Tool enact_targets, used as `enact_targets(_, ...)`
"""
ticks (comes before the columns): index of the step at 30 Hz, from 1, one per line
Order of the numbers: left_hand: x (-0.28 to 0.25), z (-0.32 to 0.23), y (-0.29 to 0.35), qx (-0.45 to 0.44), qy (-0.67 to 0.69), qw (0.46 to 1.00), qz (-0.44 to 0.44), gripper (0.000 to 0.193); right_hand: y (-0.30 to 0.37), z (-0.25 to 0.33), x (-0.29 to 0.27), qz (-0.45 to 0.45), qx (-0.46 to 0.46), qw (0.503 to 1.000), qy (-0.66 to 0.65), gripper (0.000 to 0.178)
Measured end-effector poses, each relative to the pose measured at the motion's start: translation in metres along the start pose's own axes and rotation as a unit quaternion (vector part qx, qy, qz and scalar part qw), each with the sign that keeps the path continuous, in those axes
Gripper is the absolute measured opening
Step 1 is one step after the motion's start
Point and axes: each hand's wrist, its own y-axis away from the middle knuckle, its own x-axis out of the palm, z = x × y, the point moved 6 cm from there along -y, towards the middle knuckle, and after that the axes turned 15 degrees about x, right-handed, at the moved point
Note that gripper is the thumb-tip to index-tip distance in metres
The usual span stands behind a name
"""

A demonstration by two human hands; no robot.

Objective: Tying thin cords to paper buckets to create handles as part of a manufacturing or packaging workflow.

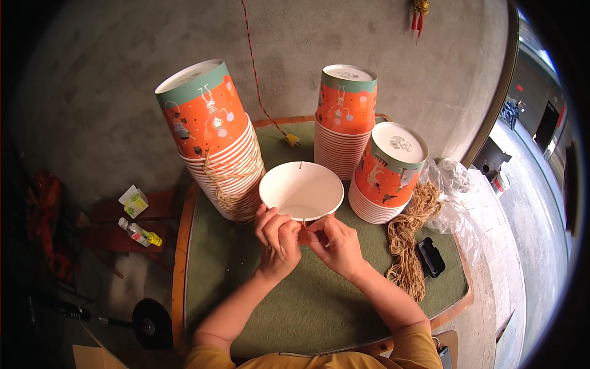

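A white-lined paper bucket (300, 187) stands mouth up on the green table, right before me. A short bit of tan cord shows at its far rim, and another piece of cord (303, 224) crosses the near rim. My left hand (279, 238) is closed in a pinch on this cord, against the near wall. From the other side my right hand (335, 245) pinches at the same spot, its thumb and forefinger pressed together. The fingers hide most of the cord and the bucket's near outer wall.
Upturned orange paper buckets are stacked at left (212, 123), back (346, 117) and right (389, 169); cord wraps the leaning left stack. A cord bundle (413, 240), black case (431, 257) and clear plastic bag (458, 203) lie right. A bench (160, 206) holds bottles.
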Motion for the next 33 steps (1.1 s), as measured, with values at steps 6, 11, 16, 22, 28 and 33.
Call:
enact_targets(6, 0.0, 0.004, 0.003, 0.02, 0.009, 0.999, -0.028, 0.016, 0.0, -0.001, 0.001, -0.002, -0.002, 1.0, 0.007, 0.015)
enact_targets(11, -0.001, 0.005, 0.006, 0.026, 0.014, 0.998, -0.047, 0.018, 0.002, 0.002, 0.004, -0.004, -0.017, 1.0, 0.022, 0.017)
enact_targets(16, -0.003, 0.002, 0.007, 0.05, -0.036, 0.998, -0.021, 0.02, 0.003, 0.003, 0.005, 0.007, -0.017, 0.999, 0.033, 0.018)
enact_targets(22, 0.0, 0.002, 0.011, 0.042, -0.052, 0.998, -0.013, 0.018, 0.005, 0.005, 0.006, -0.001, -0.027, 0.999, 0.032, 0.021)
enact_targets(28, 0.001, 0.004, 0.013, 0.044, -0.038, 0.998, -0.022, 0.017, 0.005, 0.004, 0.007, 0.002, -0.031, 0.999, 0.042, 0.02)
enact_targets(33, 0.001, 0.005, 0.017, 0.061, -0.047, 0.997, -0.027, 0.016, 0.004, 0.006, 0.005, -0.001, -0.031, 0.998, 0.047, 0.02)
